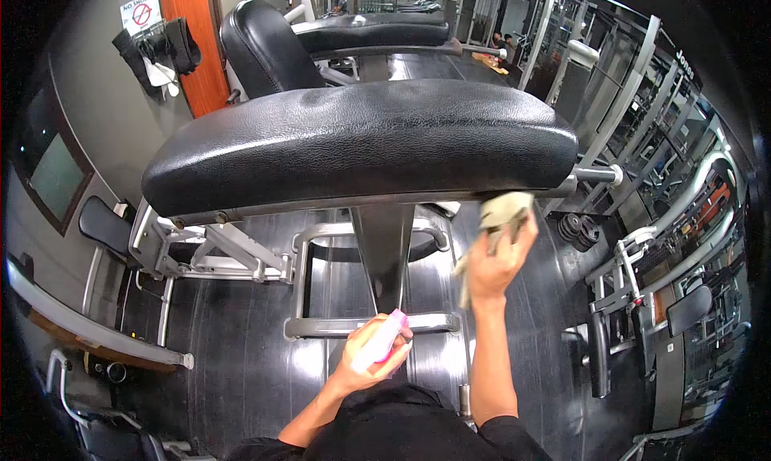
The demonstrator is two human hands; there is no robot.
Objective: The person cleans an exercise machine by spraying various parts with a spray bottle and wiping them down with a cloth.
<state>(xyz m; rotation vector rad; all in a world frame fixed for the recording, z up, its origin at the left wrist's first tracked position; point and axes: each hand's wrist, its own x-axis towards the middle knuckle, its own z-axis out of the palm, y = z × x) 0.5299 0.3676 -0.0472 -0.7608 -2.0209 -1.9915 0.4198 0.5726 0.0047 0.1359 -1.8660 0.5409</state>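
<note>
Across the middle of the head view stretches a long black padded bench on a grey metal post. My right hand is closed around a pale, crumpled cloth, which meets the underside edge of the pad near its right end. Lower down, close to my body, my left hand is wrapped around a white and pink bottle. Its pink top points up and to the right. Fingers cover part of the bottle, so its label does not show.
Weight machines line the right side, with weight plates on the floor. Another machine stands at left. Behind the pad rises an upright black backrest. Dark cloths hang on the left wall beside an orange door.
</note>
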